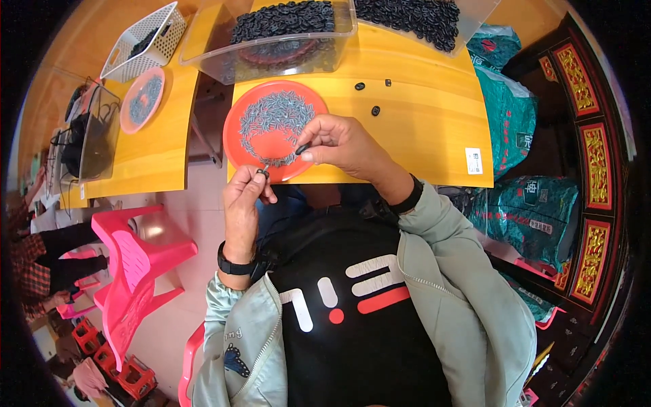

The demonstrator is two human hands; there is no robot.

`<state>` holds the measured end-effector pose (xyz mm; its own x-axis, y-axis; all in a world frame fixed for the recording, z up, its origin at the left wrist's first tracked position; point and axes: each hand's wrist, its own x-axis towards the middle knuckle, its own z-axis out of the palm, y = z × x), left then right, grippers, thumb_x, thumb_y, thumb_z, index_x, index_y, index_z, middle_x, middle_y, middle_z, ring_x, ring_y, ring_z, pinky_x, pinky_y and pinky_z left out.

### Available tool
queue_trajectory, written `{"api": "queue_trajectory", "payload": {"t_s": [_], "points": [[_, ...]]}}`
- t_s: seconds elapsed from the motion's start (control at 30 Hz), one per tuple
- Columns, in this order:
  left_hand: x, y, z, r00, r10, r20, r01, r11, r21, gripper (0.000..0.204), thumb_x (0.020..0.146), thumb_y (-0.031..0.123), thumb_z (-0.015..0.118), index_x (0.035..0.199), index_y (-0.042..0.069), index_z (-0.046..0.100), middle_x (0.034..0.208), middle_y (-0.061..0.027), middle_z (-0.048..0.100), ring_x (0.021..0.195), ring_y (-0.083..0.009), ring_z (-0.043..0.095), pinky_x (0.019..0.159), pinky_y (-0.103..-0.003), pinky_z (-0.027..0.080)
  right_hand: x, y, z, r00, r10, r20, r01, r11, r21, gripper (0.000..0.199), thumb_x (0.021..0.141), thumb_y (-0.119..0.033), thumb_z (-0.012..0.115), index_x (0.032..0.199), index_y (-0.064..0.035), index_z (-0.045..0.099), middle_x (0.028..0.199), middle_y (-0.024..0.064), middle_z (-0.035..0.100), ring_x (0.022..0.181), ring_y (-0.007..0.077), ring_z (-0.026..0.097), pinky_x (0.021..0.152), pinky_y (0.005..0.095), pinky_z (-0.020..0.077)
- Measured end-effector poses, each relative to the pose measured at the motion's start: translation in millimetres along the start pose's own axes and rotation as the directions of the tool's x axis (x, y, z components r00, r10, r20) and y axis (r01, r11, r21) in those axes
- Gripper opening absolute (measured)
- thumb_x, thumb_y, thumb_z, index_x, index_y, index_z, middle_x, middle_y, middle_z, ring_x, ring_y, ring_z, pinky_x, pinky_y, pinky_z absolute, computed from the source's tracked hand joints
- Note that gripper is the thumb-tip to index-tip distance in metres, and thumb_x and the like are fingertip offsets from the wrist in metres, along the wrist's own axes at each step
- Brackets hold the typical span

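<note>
Over the near rim of a red plate [234,136], my left hand [243,197] pinches a small dark oval part [263,173] between thumb and fingertips. Slightly higher and to its right, my right hand [349,146] grips a small black elongated piece [302,148] with thumb and forefinger. The two pieces are apart. On the plate lie many small grey metal pins [274,112], heaped toward the back and scattered in a ring around a bare patch. What the pins are exactly is too small to tell.
A clear bin [291,51] of black oval parts stands behind the plate, another bin [424,20] to its right. Loose black parts [376,110] lie on the yellow table [413,136]. Leftward are a pink plate [144,102], white basket [146,44] and pink chair [139,264]; green sacks [505,122] stand right.
</note>
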<state>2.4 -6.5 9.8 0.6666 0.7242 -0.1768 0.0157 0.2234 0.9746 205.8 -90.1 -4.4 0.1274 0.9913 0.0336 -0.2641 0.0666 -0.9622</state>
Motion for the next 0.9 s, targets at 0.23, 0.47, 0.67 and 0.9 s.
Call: {"api": "queue_trajectory", "payload": {"t_s": [0.23,0.47,0.67,0.9], "points": [[0.9,-2.1,0.8,1.0,-0.021,0.012,0.021,1.0,-0.016,0.014,0.091,0.015,0.048,0.083,0.004,0.053,0.068,-0.0012,0.053,0.06,-0.0097,0.051,0.059,-0.022,0.04,5.8,-6.8,12.6,0.997,0.007,-0.077,-0.006,1.0,0.019,0.014,0.08,-0.003,0.066,0.091,-0.0019,0.059,0.082,0.001,0.061,0.075,0.0064,0.058,0.066,0.0202,0.0466],[5.6,-0.4,8.2,0.999,0.043,0.003,-0.043,0.996,-0.083,0.015,0.092,0.016,0.048,0.087,0.003,0.054,0.069,-0.0017,0.054,0.06,-0.01,0.052,0.059,-0.022,0.04,31.8,16.1,32.0,0.992,0.1,-0.072,-0.082,0.97,0.228,0.01,0.084,-0.006,0.063,0.093,-0.0024,0.06,0.077,0.002,0.061,0.07,0.0084,0.058,0.062,0.0214,0.0476],[6.1,0.8,7.3,0.997,0.071,-0.035,-0.075,0.987,-0.145,0.016,0.092,0.018,0.048,0.088,0.004,0.054,0.07,-0.0019,0.055,0.061,-0.0094,0.052,0.059,-0.022,0.04,31.1,25.0,35.2,0.976,0.215,0.039,-0.216,0.916,0.339,0.008,0.084,-0.004,0.061,0.092,-0.0023,0.06,0.076,0.003,0.061,0.065,0.0093,0.058,0.059,0.0227,0.05],[7.5,-3.1,-1.8,0.998,0.048,-0.046,-0.052,0.994,-0.099,0.014,0.091,0.016,0.048,0.086,0.004,0.054,0.067,-0.0004,0.053,0.058,-0.0077,0.051,0.056,-0.021,0.039,31.5,9.8,32.9,0.979,0.197,-0.045,-0.174,0.937,0.302,0.011,0.084,-0.004,0.061,0.095,-0.0012,0.06,0.08,0.0045,0.063,0.066,0.0094,0.058,0.06,0.0227,0.0501]]}}
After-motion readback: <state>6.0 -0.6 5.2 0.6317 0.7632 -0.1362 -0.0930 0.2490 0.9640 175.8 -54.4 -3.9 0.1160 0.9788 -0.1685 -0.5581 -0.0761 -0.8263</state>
